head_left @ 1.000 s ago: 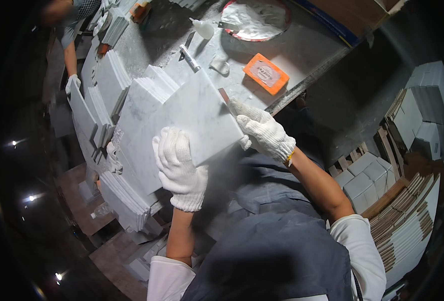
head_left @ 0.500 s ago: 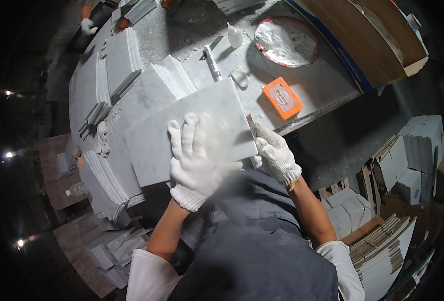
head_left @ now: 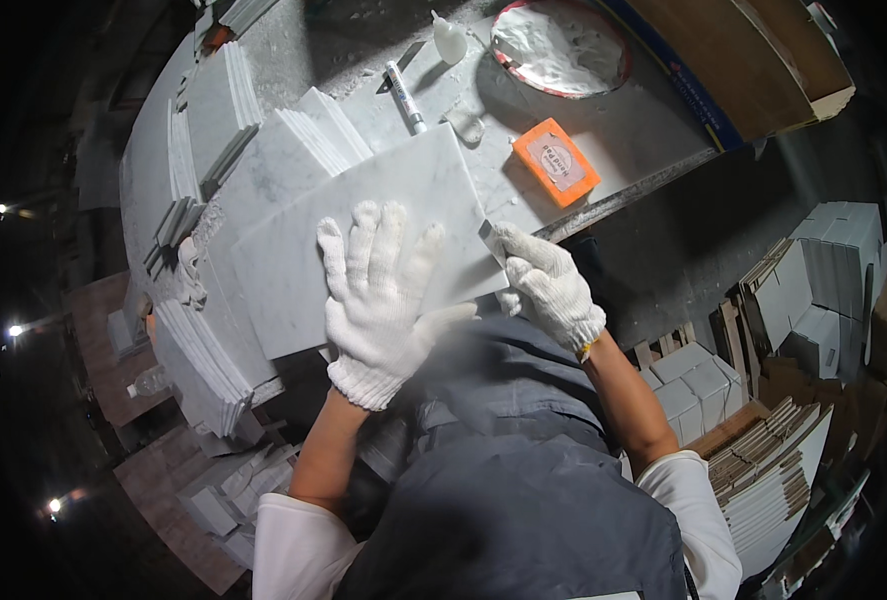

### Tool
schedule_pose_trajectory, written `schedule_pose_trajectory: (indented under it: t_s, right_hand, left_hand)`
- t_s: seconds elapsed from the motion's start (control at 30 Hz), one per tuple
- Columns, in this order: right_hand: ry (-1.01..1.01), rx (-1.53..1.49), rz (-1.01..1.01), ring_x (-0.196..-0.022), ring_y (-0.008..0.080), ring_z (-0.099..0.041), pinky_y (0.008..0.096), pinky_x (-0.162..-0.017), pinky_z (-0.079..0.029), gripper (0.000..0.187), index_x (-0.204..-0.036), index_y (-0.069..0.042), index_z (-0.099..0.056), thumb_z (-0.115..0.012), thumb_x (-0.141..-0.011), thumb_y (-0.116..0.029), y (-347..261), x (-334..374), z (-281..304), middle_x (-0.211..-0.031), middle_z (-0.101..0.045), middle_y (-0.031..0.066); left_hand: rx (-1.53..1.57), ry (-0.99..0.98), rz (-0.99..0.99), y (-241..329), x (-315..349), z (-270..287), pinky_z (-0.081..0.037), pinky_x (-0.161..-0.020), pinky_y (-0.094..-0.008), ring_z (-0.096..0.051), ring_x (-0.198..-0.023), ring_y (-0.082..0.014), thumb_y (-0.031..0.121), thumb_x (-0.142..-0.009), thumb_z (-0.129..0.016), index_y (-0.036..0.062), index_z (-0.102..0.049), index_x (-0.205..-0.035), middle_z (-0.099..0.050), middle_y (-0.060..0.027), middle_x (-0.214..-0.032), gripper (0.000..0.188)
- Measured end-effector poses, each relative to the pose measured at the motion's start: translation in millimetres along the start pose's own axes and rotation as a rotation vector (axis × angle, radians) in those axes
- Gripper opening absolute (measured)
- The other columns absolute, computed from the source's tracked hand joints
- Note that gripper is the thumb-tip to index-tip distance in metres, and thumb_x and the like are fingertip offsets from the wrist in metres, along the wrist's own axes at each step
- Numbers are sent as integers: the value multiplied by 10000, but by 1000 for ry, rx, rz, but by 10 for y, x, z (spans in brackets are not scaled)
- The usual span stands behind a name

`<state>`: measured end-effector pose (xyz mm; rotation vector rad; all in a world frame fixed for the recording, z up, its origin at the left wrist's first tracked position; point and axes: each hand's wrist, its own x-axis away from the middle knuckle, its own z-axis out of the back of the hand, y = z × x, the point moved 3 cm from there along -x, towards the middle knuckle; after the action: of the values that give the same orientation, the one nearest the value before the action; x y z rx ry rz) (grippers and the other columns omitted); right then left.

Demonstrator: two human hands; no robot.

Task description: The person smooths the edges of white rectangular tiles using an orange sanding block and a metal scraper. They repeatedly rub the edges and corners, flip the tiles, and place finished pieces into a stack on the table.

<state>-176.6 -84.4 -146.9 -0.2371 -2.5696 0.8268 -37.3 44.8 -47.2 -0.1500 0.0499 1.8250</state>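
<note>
A white, faintly veined marble tile (head_left: 293, 255) lies in front of me at the near edge of the table. Flat on its face rests my left hand (head_left: 378, 300) in a white knit glove, fingers spread. My right hand (head_left: 553, 285), gloved too, is closed at the tile's right edge. Between its thumb and fingers is a small flat grey piece (head_left: 490, 240), touching or very close to that edge; its exact kind is unclear. The fingertips under the tile's corner are partly hidden.
Beyond the tile are a marker (head_left: 405, 98), a small white squeeze bottle (head_left: 449, 40), an orange hand pad block (head_left: 555, 162) and a red-rimmed tub of white paste (head_left: 560, 50). Stacked tiles (head_left: 218, 110) stand on the left. An open cardboard box (head_left: 753, 60) is at far right.
My view has shifted slightly, so the table appears higher and further left. The right hand has moved a little along the tile's edge, showing more of the grey piece. The left hand stays flat.
</note>
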Motion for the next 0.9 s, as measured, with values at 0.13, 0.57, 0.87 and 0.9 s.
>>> schedule_pose_trajectory:
  t_s: [0.13, 0.57, 0.87, 0.9]
  right_hand:
    - [57, 346, 314, -1139, 141, -595, 269, -1001, -471, 477, -1410, 92, -558, -582, -1019, -180, -80, -171, 26, -1285, -672, 125]
    - [57, 160, 210, -850, 115, -608, 268, -720, -524, 522, -1449, 78, -517, -614, -1016, -197, 53, -141, 45, -1166, -680, 95]
    - [111, -46, 119, -761, 128, -581, 261, -647, -506, 557, -1482, 85, -481, -674, -1006, -130, 228, 105, 80, -1218, -665, 129]
    - [100, -49, 118, -762, 129, -579, 263, -646, -505, 556, -1482, 85, -482, -671, -1009, -137, 225, 130, 77, -1200, -667, 124]
  left_hand:
    - [-25, -20, 34, 19, 13, -28, -171, -1239, -667, -280, -1532, -423, 716, -899, -554, 170, -569, -1472, -407, -209, -1596, 792]
    - [1, -6, -5, -22, 13, -23, -184, -1221, -699, -294, -1526, -406, 739, -875, -561, 184, -555, -1481, -415, -201, -1586, 822]
    - [60, -20, 1, 8, -11, 4, -117, -1247, -660, -282, -1533, -436, 644, -868, -651, 80, -558, -1472, -426, -237, -1584, 832]
    - [64, -30, 6, 7, -10, 4, -118, -1247, -660, -282, -1532, -437, 646, -869, -649, 80, -559, -1471, -424, -237, -1586, 831]
